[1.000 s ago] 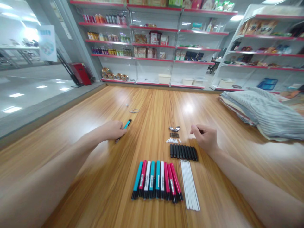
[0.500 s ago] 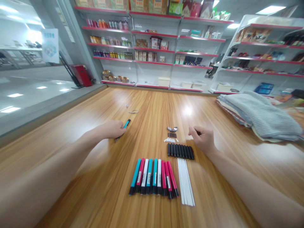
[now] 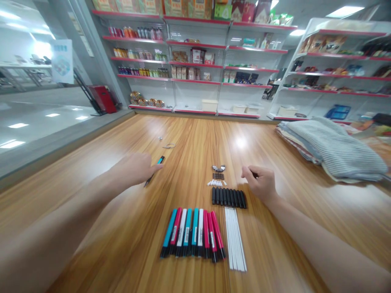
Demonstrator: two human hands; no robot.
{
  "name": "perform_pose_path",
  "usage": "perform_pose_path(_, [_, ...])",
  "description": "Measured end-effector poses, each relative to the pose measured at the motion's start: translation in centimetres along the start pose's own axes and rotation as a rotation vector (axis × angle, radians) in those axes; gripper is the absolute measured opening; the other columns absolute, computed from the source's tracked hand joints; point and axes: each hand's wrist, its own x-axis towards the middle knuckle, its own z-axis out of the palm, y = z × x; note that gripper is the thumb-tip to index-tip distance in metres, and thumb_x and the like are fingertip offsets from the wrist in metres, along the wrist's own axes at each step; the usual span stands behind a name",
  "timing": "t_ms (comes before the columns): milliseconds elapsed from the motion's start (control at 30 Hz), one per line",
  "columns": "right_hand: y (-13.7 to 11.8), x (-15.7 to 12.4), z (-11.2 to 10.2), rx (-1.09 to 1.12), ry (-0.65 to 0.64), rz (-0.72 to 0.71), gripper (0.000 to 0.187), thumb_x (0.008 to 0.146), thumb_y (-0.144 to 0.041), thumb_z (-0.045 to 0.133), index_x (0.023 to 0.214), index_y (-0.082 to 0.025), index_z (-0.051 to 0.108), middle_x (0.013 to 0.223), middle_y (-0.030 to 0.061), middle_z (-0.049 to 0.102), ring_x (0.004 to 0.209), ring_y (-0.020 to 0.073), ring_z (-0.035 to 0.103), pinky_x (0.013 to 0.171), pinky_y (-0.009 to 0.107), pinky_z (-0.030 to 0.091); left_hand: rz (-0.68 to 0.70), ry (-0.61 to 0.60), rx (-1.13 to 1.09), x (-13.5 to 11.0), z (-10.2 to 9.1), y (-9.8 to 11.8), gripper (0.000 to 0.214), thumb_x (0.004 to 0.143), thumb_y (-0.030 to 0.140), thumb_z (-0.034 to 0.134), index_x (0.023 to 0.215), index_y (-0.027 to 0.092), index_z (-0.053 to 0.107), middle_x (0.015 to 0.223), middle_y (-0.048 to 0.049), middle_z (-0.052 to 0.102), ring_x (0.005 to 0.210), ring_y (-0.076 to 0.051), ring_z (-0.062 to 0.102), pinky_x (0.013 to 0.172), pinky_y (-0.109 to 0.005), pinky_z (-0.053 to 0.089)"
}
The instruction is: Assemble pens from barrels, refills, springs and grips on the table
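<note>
My left hand (image 3: pixel 136 167) lies closed over a teal and black pen (image 3: pixel 154 169) on the wooden table (image 3: pixel 189 138); the pen's ends stick out on both sides of the fingers. My right hand (image 3: pixel 260 183) is curled, pinching a small dark piece just right of the parts rows. Between the hands lie a row of black caps (image 3: pixel 228 197), small white tips (image 3: pixel 215 183), tiny dark pieces (image 3: pixel 218 176) and metal clips (image 3: pixel 218 168). Nearer me lies a row of teal, pink and white pens (image 3: pixel 193 237) and several white tubes (image 3: pixel 234 238).
A stack of folded striped cloth (image 3: pixel 331 146) lies at the table's right. A small ring (image 3: pixel 160 138) and a wire loop (image 3: pixel 169 145) lie farther out. Store shelves (image 3: pixel 195 61) with goods stand behind the table, and a red case (image 3: pixel 103 98) stands on the floor at left.
Both hands stay in place on the pen and the small piece. The view has shifted a little, so the rows sit slightly lower and to the left.
</note>
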Motion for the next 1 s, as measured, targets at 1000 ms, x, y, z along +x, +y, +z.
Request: perform_pose_path(1000, [-0.6, 0.1, 0.1, 0.036, -0.026, 0.027, 0.037, 0.086, -0.031, 0.052, 0.055, -0.015, 0.062, 0.044, -0.0028, 0.043, 0.041, 0.0082, 0.04, 0.046, 0.024, 0.028, 0.384, -0.848, -0.283, -3.8, 1.6, 3.9, 0.03, 0.076, 0.04, 0.052, 0.058, 0.016, 0.059, 0.063, -0.0072, 0.069, 0.051, -0.017, 0.063, 0.045, -0.024, 0.043])
